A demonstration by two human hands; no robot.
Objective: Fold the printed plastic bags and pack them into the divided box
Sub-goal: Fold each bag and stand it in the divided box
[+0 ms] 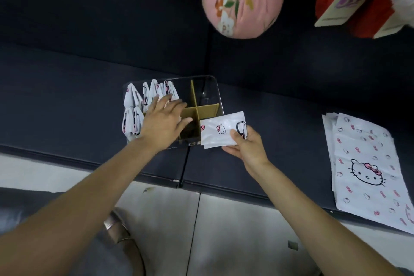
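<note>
In the head view, the right hand [246, 144] pinches the folded white printed plastic bag [220, 130] beside the clear divided box with cardboard partitions [202, 114]. The left hand [162, 121], fingers spread, hovers over the box; the slippery fold could spring open or snag on a partition.

Both forearms are bare to the bottom edge of the view, with no sleeves, watch or bracelets. The left hand [162, 122] and right hand [247, 147] wear no gloves. One foot wears a metallic rose-gold strappy sandal [118, 228].
</note>
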